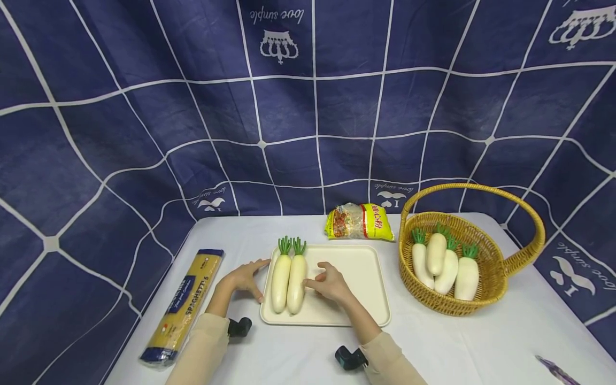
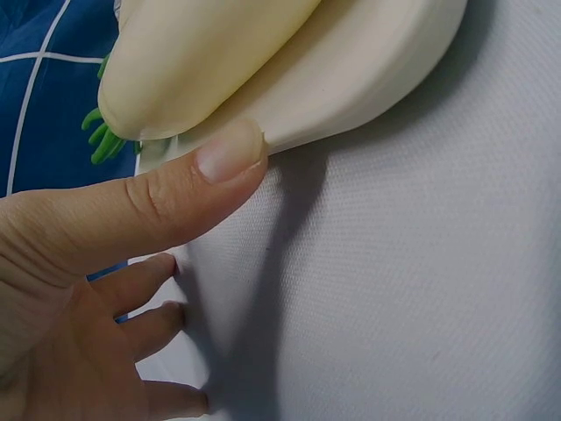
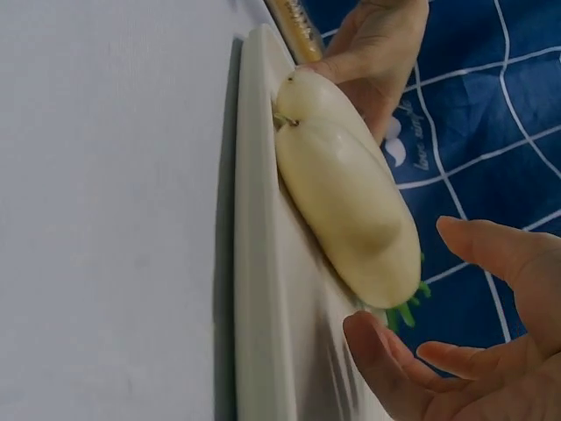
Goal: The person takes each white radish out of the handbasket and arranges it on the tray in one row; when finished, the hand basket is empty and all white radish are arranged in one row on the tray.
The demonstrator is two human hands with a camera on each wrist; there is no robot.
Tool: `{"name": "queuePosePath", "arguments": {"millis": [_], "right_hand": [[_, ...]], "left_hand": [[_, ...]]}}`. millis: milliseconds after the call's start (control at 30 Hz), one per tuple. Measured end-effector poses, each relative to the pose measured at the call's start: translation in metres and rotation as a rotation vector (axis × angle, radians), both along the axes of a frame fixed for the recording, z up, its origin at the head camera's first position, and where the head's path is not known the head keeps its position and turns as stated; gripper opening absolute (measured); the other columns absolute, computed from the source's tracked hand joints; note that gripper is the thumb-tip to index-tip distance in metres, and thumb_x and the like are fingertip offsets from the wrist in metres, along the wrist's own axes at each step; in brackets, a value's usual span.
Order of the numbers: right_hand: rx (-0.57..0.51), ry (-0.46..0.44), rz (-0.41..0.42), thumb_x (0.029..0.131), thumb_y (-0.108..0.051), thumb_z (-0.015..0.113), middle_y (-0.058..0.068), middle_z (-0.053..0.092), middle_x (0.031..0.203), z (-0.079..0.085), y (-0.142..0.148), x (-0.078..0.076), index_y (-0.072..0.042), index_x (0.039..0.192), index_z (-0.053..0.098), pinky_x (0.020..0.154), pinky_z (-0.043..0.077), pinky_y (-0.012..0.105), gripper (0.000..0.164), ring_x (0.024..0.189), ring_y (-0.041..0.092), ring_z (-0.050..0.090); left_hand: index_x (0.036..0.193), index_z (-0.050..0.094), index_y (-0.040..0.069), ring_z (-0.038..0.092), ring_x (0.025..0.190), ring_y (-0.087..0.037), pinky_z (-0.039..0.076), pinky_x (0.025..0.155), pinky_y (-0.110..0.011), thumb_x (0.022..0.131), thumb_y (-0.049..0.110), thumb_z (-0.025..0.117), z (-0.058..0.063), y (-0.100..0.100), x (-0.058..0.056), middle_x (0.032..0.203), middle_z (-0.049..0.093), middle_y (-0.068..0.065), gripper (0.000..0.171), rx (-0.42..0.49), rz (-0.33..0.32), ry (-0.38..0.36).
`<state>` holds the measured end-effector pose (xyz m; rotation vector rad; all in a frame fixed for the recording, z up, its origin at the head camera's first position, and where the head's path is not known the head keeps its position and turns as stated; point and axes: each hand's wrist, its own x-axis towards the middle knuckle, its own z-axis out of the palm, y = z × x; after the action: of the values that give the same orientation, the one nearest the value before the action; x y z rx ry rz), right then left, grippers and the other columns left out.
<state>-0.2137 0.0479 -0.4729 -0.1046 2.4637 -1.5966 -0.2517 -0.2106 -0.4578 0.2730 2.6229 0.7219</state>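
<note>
Two white radishes with green tops lie side by side on the left half of a cream tray [image 1: 348,283]: a left radish [image 1: 280,283] and a right radish [image 1: 296,286]. My left hand [image 1: 244,279] is at the tray's left edge, fingers spread, its thumb right at the rim in the left wrist view. Over the tray, just right of the right radish, my right hand [image 1: 332,284] has its thumb and fingers apart with nothing between them. In the right wrist view a gap shows between those fingers and the radishes [image 3: 351,202].
A wicker basket [image 1: 500,283] with a tall handle stands at the right, holding several white radishes [image 1: 466,278]. Behind the tray lies a yellow food packet [image 1: 360,221]. A spaghetti pack [image 1: 185,307] lies at the left, a pen [image 1: 555,369] at the front right.
</note>
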Motion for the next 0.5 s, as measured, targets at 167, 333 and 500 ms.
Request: {"name": "queuePosePath", "arguments": {"millis": [167,333,500], "right_hand": [[-0.030,0.001,-0.006,0.080,-0.026,0.073,0.015,0.063,0.096,0.006,0.019,0.005,0.007,0.136,0.038,0.062,0.056,0.029,0.074,0.070,0.023,0.066],[-0.101,-0.019,-0.049,0.079,-0.022,0.074,0.017,0.062,0.099,0.012,0.037,0.009,0.007,0.137,0.037,0.069,0.059,0.037,0.074,0.075,0.029,0.067],[-0.122,-0.004,-0.087,0.080,-0.021,0.074,0.018,0.063,0.099,0.018,0.056,0.013,0.007,0.137,0.037,0.071,0.059,0.040,0.073,0.077,0.031,0.067]], "left_hand": [[0.144,0.038,0.009,0.021,0.135,-0.050,0.017,0.109,-0.064,0.047,0.017,0.091,-0.001,0.000,0.000,0.148,0.028,-0.026,0.110,-0.005,-0.007,0.005],[0.144,0.037,0.009,0.021,0.135,-0.051,0.017,0.109,-0.065,0.048,0.016,0.091,0.000,0.000,-0.001,0.148,0.028,-0.027,0.110,-0.005,-0.013,0.009],[0.144,0.037,0.009,0.021,0.135,-0.051,0.016,0.109,-0.065,0.048,0.016,0.090,-0.001,0.000,-0.001,0.148,0.028,-0.026,0.110,-0.007,-0.010,0.007]]}}
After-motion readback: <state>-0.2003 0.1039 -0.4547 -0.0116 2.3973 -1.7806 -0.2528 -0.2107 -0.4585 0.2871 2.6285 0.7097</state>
